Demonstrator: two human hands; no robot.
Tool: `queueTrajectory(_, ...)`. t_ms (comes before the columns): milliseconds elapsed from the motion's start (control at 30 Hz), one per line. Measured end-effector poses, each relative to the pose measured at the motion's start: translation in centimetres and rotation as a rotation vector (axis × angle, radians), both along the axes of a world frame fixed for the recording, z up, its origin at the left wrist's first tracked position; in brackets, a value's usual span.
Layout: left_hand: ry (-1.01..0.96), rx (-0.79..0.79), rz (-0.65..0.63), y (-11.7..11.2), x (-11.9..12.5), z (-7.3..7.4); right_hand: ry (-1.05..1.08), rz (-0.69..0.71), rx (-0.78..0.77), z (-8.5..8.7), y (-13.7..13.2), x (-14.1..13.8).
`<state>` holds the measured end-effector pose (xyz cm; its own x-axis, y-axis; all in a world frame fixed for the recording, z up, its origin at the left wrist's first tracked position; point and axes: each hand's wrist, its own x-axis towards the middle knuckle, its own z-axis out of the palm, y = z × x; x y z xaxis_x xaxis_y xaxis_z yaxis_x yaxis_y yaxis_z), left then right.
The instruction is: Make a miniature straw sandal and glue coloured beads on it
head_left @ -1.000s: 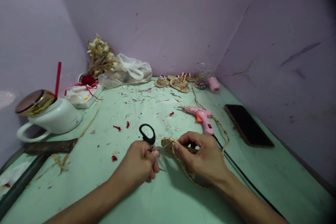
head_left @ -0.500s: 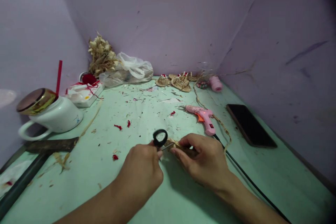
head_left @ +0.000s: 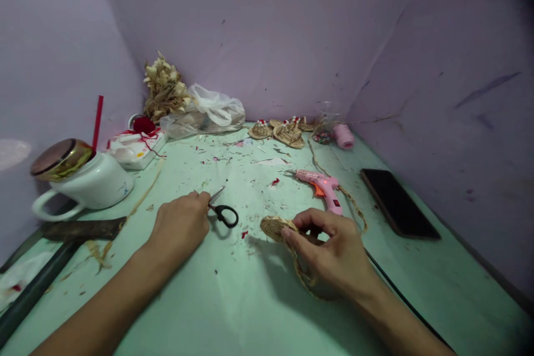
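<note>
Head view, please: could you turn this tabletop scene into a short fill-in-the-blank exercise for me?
The braided coil is in the person's ____ grip.
The hot glue gun has a ____-coloured body and an orange trigger.
In colour, the visible handle loop of the scissors is ____.

Missing words: right; pink; black.

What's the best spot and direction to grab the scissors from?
Take the scissors by the black loop, probably from the near right side. The loop sticks out uncovered to the right, and its round opening should give an easy hold. One bare blade points toward the back right, and the left grip covers the scissors' left part.
</note>
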<state>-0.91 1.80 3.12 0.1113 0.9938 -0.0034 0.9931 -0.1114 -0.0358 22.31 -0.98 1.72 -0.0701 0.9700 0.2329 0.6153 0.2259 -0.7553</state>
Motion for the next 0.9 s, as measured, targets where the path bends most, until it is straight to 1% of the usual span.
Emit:
queueTrajectory(67,-0.005,-0.035,-0.002,0.5,-0.3,-0.5,-0.020,0.084,0.108,-0.1,-0.4,0.0)
queueTrajectory(133,-0.065,0.035,0.016,0.5,-0.2,-0.4,-0.045,0.258,0.213,-0.2,-0.6,0.0)
queueTrajectory(167,-0.152,0.093,0.010,0.2,-0.1,-0.2,-0.062,0.365,0.255,-0.2,-0.7,0.0)
queueTrajectory(200,-0.286,0.119,-0.016,-0.1,0.2,0.1,-0.085,0.470,0.283,-0.2,-0.7,-0.1)
queueTrajectory(233,-0.459,0.088,-0.053,-0.6,0.6,0.5,-0.108,0.559,0.296,-0.2,-0.8,-0.1)
queueTrajectory(267,-0.652,-0.010,-0.094,-1.1,1.0,0.9,-0.131,0.630,0.291,-0.2,-0.8,-0.1)
queueTrajectory(300,-0.833,-0.182,-0.125,-1.6,1.5,1.3,-0.149,0.684,0.280,-0.1,-0.9,-0.2)
queueTrajectory(333,-0.974,-0.368,-0.128,-2.1,1.9,1.6,-0.159,0.724,0.264,-0.1,-0.9,-0.2)
queueTrajectory(367,-1.061,-0.522,-0.128,-2.5,2.4,1.7,-0.159,0.751,0.246,-0.1,-1.0,-0.3)
queueTrajectory(400,-1.116,-0.625,-0.120,-2.8,2.8,1.7,-0.152,0.769,0.234,-0.2,-1.0,-0.3)
queueTrajectory(433,-1.151,-0.694,-0.103,-3.1,3.2,1.6,-0.139,0.778,0.231,-0.3,-1.0,-0.3)
queueTrajectory(500,-1.189,-0.766,-0.068,-3.4,3.7,1.1,-0.116,0.784,0.233,-0.4,-0.9,-0.4)
queueTrajectory(567,-1.216,-0.794,-0.040,-3.4,3.9,0.7,-0.089,0.761,0.233,-0.6,-0.8,-0.4)
queueTrajectory(633,-1.240,-0.777,-0.040,-3.3,3.9,0.4,-0.049,0.697,0.190,-0.8,-0.7,-0.6)
queueTrajectory(700,-1.249,-0.740,-0.060,-3.2,3.9,0.2,0.009,0.607,0.090,-0.9,-0.6,-0.7)
queueTrajectory(800,-1.273,-0.721,-0.102,-3.2,4.1,-0.1,0.127,0.508,-0.174,-0.9,-0.5,-1.1)
queueTrajectory(867,-1.347,-0.770,-0.060,-3.2,4.4,-0.6,0.186,0.489,-0.276,-0.8,-0.5,-1.2)
queueTrajectory(900,-1.397,-0.803,-0.007,-3.2,4.5,-0.9,0.200,0.486,-0.284,-0.8,-0.5,-1.3)
